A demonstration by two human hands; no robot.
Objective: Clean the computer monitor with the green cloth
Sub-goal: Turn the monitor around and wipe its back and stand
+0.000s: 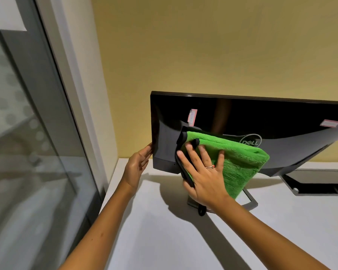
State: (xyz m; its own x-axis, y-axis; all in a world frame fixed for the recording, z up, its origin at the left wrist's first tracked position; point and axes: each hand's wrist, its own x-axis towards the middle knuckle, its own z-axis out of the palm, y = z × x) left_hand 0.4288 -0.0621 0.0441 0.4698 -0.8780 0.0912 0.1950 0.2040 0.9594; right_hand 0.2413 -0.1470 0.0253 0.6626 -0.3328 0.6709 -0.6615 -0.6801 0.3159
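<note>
Head view, right hand (203, 172) presses green cloth (240, 162) on monitor (242, 117) — left hand (138, 164) steadies edge

monitor (232, 117) on desk (164, 240), cloth (240, 162) against monitor

White desk (164, 240) — monitor stand (251, 203)

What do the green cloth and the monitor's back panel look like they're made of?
Green cloth: looks like plush microfibre, fuzzy matte pile, dark stitched edging. Monitor back panel: probably glossy black plastic, since it shows mirror-like reflections; the lower part looks more satin.
</note>
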